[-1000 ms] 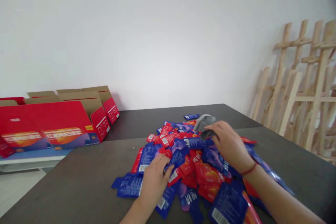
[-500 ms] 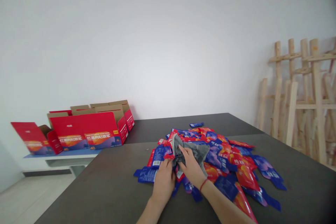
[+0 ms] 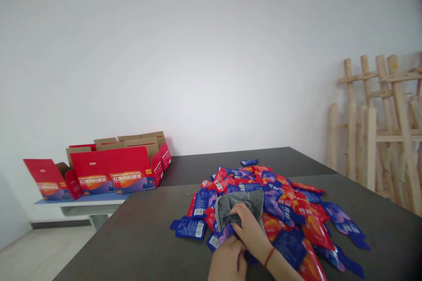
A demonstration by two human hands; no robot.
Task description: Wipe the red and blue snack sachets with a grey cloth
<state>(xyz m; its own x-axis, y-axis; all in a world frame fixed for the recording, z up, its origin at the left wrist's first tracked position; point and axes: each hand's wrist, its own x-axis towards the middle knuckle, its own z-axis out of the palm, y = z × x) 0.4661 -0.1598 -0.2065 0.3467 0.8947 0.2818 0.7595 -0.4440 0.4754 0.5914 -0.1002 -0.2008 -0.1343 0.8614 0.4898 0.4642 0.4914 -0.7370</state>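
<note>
A heap of red and blue sachets lies on a dark table. On its near left side sits a grey cloth. My right hand, with a red cord at the wrist, is closed on the cloth's near edge and a purple sachet under it. My left hand is at the bottom edge, just in front of the right one, with its fingers curled; what it holds is hidden.
Open red cardboard boxes stand on a low white bench at the left by the wall. Wooden frames lean against the right wall. One blue sachet lies apart at the far side.
The view has tilted up. Both hands have drawn back toward me with the grey cloth, which my right hand carried from the far side of the heap to its near left side.
</note>
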